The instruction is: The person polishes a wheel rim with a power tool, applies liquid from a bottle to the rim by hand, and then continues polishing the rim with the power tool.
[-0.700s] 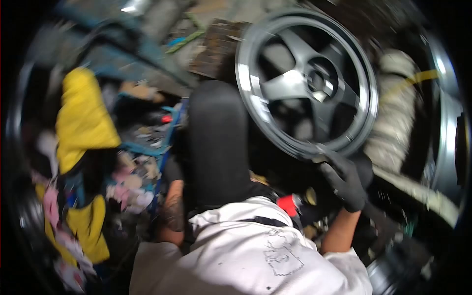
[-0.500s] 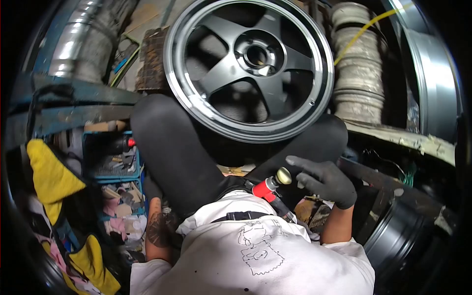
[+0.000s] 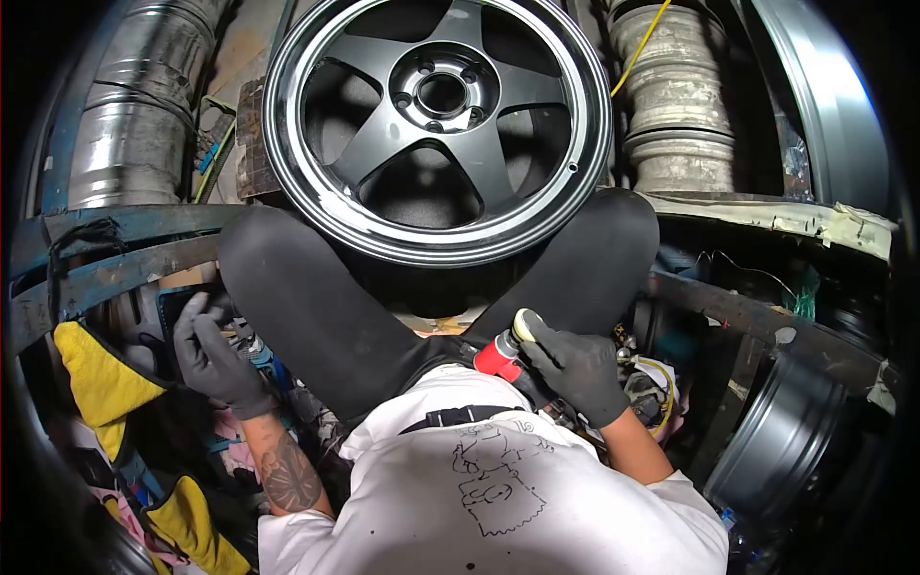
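Note:
My left hand (image 3: 218, 362), in a dark grey glove, is raised at the left beside my knee. Its fingers are loosely bent and apart, with nothing visible in them. A red and black handheld polisher (image 3: 496, 358) with a small round pale-yellow pad (image 3: 524, 325) lies across my lap. My right hand (image 3: 580, 376), gloved alike, has its fingers closed at the pad; part of the tool is hidden behind them. Above my knees a dark grey five-spoke car wheel rim (image 3: 470, 158) with a shiny lip lies face up.
Stacked bare metal rims stand at the left (image 3: 134, 144) and right (image 3: 676, 96). A yellow cloth (image 3: 101, 379) hangs at the left. Blue metal frame bars (image 3: 144, 220) cross beside my left knee. Another dark rim (image 3: 781, 426) sits low at the right.
My left hand has come up into view at the left. My right hand has moved left and closed at the polisher's pad. The camera view has shifted slightly.

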Action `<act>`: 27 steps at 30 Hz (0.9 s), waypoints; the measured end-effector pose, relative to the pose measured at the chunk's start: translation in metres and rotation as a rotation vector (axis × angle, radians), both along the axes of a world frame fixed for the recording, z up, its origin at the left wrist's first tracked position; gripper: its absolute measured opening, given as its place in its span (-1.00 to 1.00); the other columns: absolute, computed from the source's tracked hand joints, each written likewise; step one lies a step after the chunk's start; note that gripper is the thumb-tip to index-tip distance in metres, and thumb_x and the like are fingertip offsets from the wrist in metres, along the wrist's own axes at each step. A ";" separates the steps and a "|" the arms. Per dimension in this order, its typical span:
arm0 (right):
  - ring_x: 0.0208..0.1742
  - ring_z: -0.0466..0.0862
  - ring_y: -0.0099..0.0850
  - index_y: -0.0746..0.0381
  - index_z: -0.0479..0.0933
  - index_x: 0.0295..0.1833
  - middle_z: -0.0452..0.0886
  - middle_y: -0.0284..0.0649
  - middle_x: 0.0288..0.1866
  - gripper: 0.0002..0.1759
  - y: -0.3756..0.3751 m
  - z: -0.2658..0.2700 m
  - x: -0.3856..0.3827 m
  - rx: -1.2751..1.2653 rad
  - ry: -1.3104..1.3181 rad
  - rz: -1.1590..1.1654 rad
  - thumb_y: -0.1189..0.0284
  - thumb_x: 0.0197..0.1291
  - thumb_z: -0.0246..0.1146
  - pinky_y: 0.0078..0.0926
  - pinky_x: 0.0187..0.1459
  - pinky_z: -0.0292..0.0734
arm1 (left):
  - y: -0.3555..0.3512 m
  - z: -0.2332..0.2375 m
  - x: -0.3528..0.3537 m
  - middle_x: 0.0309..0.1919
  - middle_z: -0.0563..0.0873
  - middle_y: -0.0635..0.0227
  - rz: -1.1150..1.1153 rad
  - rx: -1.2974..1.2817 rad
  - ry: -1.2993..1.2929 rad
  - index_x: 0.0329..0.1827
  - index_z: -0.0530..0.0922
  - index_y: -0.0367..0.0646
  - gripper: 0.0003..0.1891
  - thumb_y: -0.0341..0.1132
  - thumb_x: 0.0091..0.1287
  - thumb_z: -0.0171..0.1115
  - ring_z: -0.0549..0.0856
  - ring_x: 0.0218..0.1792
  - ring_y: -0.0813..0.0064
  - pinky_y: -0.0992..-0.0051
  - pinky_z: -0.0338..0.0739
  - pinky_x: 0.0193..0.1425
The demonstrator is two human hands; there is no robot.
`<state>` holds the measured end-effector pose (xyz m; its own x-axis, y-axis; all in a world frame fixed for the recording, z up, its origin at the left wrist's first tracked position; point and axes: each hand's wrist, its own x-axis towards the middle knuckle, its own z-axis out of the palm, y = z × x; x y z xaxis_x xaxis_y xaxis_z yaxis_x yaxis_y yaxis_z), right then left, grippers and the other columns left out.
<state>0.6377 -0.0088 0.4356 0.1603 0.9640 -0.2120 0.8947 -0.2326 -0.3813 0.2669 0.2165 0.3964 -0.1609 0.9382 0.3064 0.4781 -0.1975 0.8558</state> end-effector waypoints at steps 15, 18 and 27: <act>-0.29 0.81 -0.18 0.21 0.78 0.05 0.79 -0.18 -0.31 -0.55 -0.015 0.008 -0.017 0.106 0.077 -0.273 0.14 0.17 0.59 -0.23 -0.18 0.65 | -0.099 -0.055 0.210 0.03 0.77 -0.14 -1.430 -0.712 0.011 0.25 0.60 -0.22 -0.43 -0.04 0.29 0.49 0.74 0.09 -0.20 0.04 0.61 0.21; -0.18 0.81 -0.14 0.23 0.69 0.24 0.79 -0.10 -0.20 -0.36 -0.012 0.037 -0.024 -0.200 0.075 -0.166 0.05 0.16 0.57 -0.14 -0.04 0.66 | -0.093 -0.046 0.208 0.01 0.82 -0.07 -1.318 -0.890 -0.113 0.21 0.66 -0.25 -0.46 -0.04 0.31 0.47 0.81 0.04 0.00 0.17 0.65 0.18; -0.06 0.76 0.11 0.24 0.54 0.28 0.73 0.05 -0.03 -0.35 0.063 0.016 -0.018 0.281 0.065 -0.147 0.41 0.05 0.58 -0.01 -0.03 0.66 | -0.026 0.027 0.241 -0.25 0.72 0.47 -1.037 -1.466 -1.013 0.12 0.58 -0.08 -0.56 0.13 0.59 0.30 0.73 -0.19 0.65 0.51 0.68 -0.03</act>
<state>0.6193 0.0545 0.4515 0.2966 0.9539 0.0452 0.8310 -0.2345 -0.5044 0.5079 0.1903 0.4232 0.8831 0.1831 -0.4321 0.0210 0.9044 0.4262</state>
